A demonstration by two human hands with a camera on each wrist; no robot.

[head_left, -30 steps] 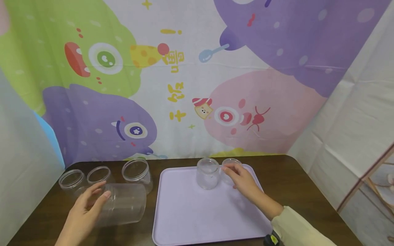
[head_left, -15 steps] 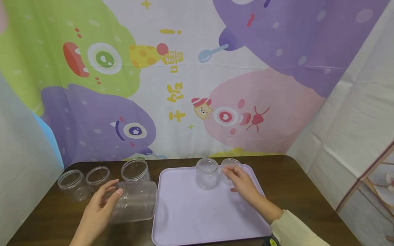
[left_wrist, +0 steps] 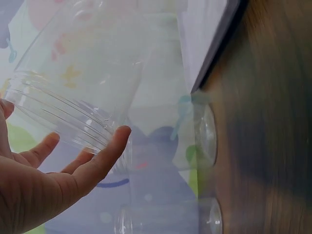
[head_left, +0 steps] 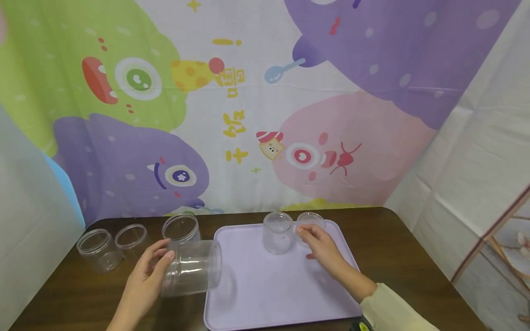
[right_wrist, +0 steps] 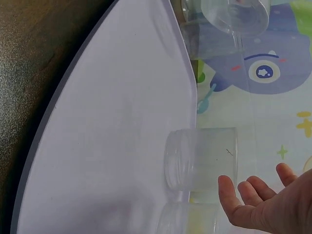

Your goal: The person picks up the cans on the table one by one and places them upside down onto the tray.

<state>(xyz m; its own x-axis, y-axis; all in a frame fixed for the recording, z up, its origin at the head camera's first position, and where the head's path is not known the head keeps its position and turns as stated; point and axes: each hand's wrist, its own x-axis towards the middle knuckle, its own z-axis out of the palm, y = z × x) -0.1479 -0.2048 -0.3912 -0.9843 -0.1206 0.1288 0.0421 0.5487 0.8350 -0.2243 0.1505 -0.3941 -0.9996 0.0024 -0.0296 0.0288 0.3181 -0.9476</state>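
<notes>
- Clear jar point(head_left: 194, 267), on its side in mid-air, its long axis running roughly left to right; the closed base points toward the lilac tray point(head_left: 265, 294) and overlaps its left edge from the head view.
- Left hand point(head_left: 142, 282) pinches the threaded mouth end between thumb and fingers, so the body extends rightward from the grip.
- Right hand point(head_left: 325, 250), farther off across the tray, holds nothing, fingers loosely bent beside two smaller jars point(head_left: 276, 239); contact cannot be told.
- Three open jars point(head_left: 103, 255) stand upright behind, at left.

Glossy, smooth plastic jars point(head_left: 194, 266), matt tray point(head_left: 281, 289), wood-grained table point(head_left: 397, 253).
</notes>
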